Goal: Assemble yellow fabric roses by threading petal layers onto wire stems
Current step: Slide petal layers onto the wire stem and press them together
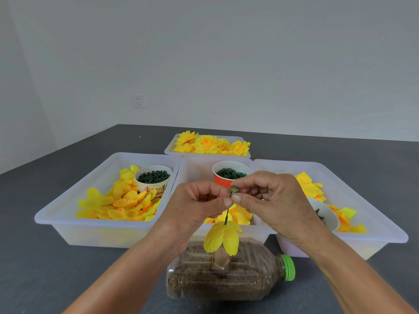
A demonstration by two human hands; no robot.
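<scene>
Between both thumbs: green disc (234, 189) (petal layer (223, 237) hangs below)

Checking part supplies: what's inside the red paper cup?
The red paper cup holds small green plastic rings, piled near the rim. The hands cover its lower part, so how deep the pile goes is hidden.

A plastic bottle (226, 275) of brown grains lies on its side on the grey worktop (56, 268), green cap (288, 267) rightward. Far behind the bottle, a white wall socket (138, 101).
</scene>
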